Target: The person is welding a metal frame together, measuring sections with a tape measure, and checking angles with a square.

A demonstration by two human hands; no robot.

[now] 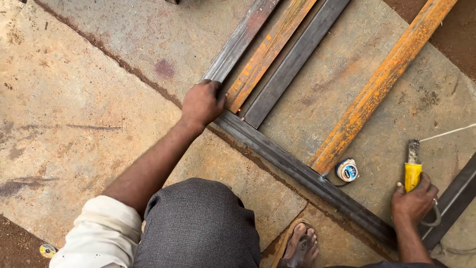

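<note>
At frame centre the left hand (202, 102) is clasping the grey steel tube's (237, 42) end, the right hand (414, 201) at lower right is gripping a yellow-handled welding holder (412, 171) — best keeping that corner pressed square.

The person crouches, a knee in grey cloth drawn up between both arms and a sandalled foot (301, 246) planted beside it. The left arm, bare below a rolled pale sleeve (101, 233), stretches forward and up from the knee; its left hand (202, 103) lies palm down with fingers curled over the corner of the long dark grey steel tube frame (277, 154). The right forearm rises only a short way, on the near side of that frame. Its right hand (414, 201) is closed in a fist around a yellow-handled tool (412, 171), a ring on one finger.
</note>
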